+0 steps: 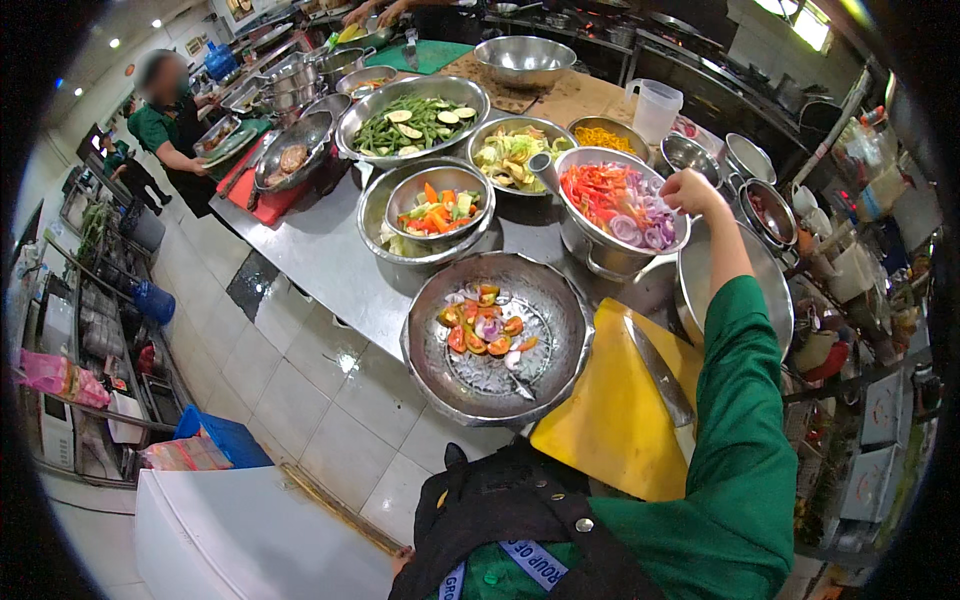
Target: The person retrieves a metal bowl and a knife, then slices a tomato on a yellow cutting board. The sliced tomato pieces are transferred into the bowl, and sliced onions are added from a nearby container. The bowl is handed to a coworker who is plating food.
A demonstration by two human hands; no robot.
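Note:
My right hand (695, 192) reaches over the rim of a metal pot (600, 247), fingers pinched together at the sliced red onion (640, 222). Red vegetable strips (603, 190) fill the pot's other side. Nearer me, a wide faceted metal bowl (440, 385) holds cut tomatoes (480, 335) with some onion pieces and a spoon-like metal utensil (522, 386). Only a small part of my left hand (402, 560) shows low in the view beside my apron; its fingers are mostly hidden.
A knife (660, 375) lies on the yellow cutting board (610, 400) beside my right arm. Bowls of green beans (415, 125), cabbage (515, 160) and mixed vegetables (437, 212) crowd the steel table. A white chest (250, 530) stands lower left. A co-worker (165, 125) stands far left.

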